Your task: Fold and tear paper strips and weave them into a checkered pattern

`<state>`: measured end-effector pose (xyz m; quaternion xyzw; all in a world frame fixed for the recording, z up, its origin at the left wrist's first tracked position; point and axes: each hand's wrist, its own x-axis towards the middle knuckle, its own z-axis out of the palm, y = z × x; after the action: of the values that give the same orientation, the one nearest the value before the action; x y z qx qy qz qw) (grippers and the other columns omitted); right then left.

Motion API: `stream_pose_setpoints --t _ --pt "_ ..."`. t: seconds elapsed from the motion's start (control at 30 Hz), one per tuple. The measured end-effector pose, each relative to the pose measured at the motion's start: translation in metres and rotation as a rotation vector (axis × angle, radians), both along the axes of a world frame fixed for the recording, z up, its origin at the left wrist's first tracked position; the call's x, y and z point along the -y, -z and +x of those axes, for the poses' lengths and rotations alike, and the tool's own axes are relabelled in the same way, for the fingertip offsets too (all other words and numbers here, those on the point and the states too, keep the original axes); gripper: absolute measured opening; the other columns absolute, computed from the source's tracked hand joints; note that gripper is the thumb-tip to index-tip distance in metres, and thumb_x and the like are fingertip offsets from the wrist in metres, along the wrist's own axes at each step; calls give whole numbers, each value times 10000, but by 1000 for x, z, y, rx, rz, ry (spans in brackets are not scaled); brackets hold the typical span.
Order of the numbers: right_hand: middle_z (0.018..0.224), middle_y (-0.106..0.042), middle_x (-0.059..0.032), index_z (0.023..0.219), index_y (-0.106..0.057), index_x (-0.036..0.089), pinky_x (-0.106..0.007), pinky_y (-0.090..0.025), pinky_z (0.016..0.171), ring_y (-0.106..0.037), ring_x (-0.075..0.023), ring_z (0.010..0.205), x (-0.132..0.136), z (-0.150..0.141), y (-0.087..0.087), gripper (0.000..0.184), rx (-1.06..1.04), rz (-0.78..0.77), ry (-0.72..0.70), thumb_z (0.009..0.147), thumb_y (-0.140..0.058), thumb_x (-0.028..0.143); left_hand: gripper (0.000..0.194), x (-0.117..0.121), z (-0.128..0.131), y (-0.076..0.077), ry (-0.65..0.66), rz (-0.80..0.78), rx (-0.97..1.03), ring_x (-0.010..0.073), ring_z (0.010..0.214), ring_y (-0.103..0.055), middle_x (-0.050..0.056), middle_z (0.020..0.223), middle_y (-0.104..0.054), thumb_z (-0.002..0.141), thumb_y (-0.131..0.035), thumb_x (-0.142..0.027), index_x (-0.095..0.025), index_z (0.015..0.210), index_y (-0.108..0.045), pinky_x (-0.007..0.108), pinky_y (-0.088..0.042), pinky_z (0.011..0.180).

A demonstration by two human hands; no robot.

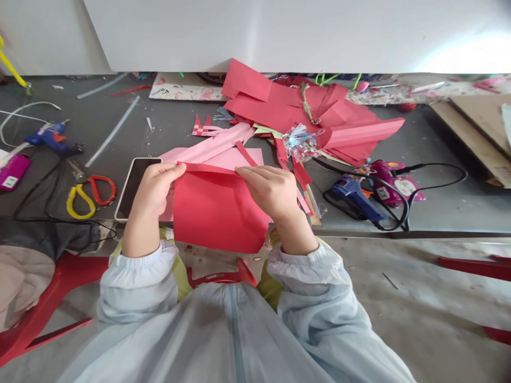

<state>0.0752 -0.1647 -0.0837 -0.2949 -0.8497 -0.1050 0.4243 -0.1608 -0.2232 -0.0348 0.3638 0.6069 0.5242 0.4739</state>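
Grey and cluttered, the table (167,126) carries a loose heap of red paper (275,111) towards its far side. Over the near edge hangs a red sheet (219,207), its top folded in a narrow band. The left hand (154,189) pinches its upper left corner; the right hand (273,191) grips the band's other end. A phone (134,186) lies by the left wrist, scissors (85,181) beside it.

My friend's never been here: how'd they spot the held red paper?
Find the near edge of the dark grey table. There, the left hand and right hand hold the red sheet by its folded edge. Unlike the red papers piled beyond, it's being held.
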Motion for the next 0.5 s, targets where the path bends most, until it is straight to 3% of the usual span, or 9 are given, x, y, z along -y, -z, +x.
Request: stream_pose_setpoints --t 0.2,0.5 --pt "899 -827 -35 971 -789 178 -241 -535 602 -783 -160 777 -8 10 -1 297 -8 41 -51 938 -530 37 338 5 -11 -3 -51 32 -34 103 472 -497 -6 563 -535 658 -798 -409 -185 567 -560 229 -384 446" --pt "931 -826 -68 1035 -802 190 -269 -526 615 -784 -180 810 -7 11 3 358 -40 -12 -42 973 -475 61 487 6 -14 1 -33 137 -165 94 476 -368 -38 545 -395 713 -786 -505 -210 535 -442 251 -281 455"
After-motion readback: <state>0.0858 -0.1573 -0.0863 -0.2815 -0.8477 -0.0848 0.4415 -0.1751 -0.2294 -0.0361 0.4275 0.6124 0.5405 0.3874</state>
